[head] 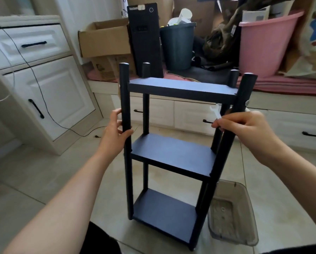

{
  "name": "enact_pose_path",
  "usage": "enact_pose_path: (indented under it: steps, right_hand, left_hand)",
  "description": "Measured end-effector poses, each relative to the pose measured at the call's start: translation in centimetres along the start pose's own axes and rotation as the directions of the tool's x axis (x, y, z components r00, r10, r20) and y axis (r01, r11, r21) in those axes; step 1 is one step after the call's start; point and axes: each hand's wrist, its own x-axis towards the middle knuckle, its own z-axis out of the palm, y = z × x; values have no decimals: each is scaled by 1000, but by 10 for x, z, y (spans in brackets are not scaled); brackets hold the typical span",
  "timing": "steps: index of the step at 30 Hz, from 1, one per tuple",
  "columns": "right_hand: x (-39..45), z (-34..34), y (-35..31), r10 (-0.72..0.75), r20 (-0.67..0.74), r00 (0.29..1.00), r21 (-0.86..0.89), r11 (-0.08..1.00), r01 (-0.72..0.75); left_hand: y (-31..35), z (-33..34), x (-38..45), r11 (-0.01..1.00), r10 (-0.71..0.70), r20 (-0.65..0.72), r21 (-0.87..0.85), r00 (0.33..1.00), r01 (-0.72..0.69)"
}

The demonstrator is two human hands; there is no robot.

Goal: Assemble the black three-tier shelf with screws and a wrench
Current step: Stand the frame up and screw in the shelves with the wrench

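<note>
The black three-tier shelf (169, 153) stands upright on the tiled floor in front of me, its three boards joined by round black posts. My left hand (115, 131) grips the front left post between the top and middle boards. My right hand (245, 129) wraps around the front right post at about the same height and also pinches a small white wrench (215, 111) that sticks up from its fingers. A silver screw head (247, 103) shows on the outside of the right post just under the top board.
A clear plastic tray (234, 213) holding a small washer lies on the floor at the shelf's lower right. White cabinets (43, 88) stand to the left. Behind are cardboard boxes (106, 39), a dark bin (177, 44) and a pink tub (263, 44) on a bench.
</note>
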Motion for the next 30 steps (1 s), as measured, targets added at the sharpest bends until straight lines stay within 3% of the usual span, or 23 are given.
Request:
enact_pose_path:
  steps: [9,13,14,16,18,20,22,25,27,30]
  right_hand:
    - [-7,12,-15,-97,86,992,-76,992,103]
    - [-9,23,-22,-108,79,991,-146,982,118]
    - [-9,25,-24,-109,79,991,-158,980,121]
    - [-8,29,-29,-119,79,990,-182,974,131]
    - [-7,31,-33,-125,91,988,-208,968,142]
    - [-5,32,-35,-125,106,986,-213,966,146]
    - [-3,34,-37,-125,111,986,-207,967,146]
    - [-2,42,-39,-148,62,987,-253,954,159]
    - [-2,46,-40,-166,28,986,-293,942,167]
    - [0,48,-39,-181,7,984,-282,943,175]
  left_hand:
    - [-4,3,0,994,-45,-89,100,995,54]
    - [19,-1,-5,970,-148,-131,175,980,169]
    - [29,-1,-9,958,-133,-176,229,975,172]
    - [52,-1,-21,947,35,-289,317,957,62]
    - [76,6,-37,964,184,-329,245,926,-105]
    - [92,21,-50,992,128,-243,24,962,-126]
    - [99,39,-61,981,5,18,-193,1000,-1]
    - [100,68,-76,968,14,346,-238,938,73]
    - [99,85,-85,956,47,449,-281,892,91]
    - [99,106,-95,932,42,486,-334,873,141]
